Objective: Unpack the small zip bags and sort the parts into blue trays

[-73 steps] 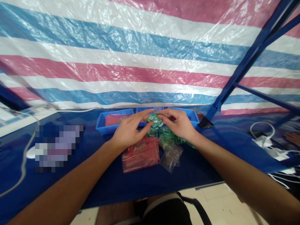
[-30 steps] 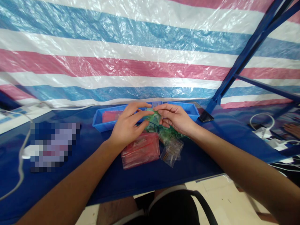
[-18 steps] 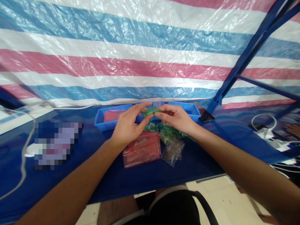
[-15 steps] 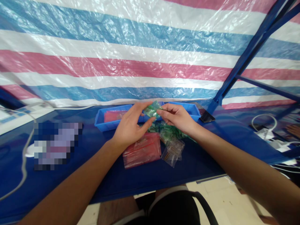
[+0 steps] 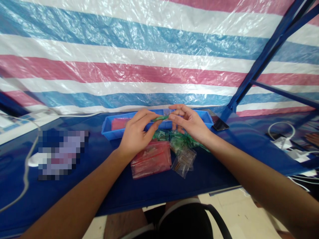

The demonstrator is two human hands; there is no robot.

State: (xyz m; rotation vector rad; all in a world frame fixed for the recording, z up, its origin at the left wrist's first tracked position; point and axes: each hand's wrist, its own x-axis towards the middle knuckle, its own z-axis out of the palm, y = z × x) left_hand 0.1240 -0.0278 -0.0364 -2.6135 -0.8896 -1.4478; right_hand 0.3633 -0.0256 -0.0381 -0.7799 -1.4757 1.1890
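Observation:
Above the blue trays, a small green plastic bag (image 5: 162, 118) is held nearly edge-on between both hands. My left hand (image 5: 137, 132) is closed, pinching the bag's left part between thumb and fingers. At the bag's right end is my right hand (image 5: 187, 122), with its thumb on the bag and the upper fingers lifted away. Below lie a heap of green plastic bags (image 5: 183, 139), a stack of red plastic bags (image 5: 151, 161), and clear bags (image 5: 184, 161) holding small brownish rod-like pieces.
Behind my hands stand blue plastic trays (image 5: 113, 132), the left one with red bags inside. A dark phone (image 5: 220, 125) lies right of them. A white cable (image 5: 26, 179) crosses the blue table's left side. Striped sheeting (image 5: 149, 71) hangs behind; someone's hand (image 5: 312, 137) shows far right.
The green bag has turned from showing its flat face to nearly edge-on. My right hand's upper fingers have lifted and spread. The bags on the table have not moved.

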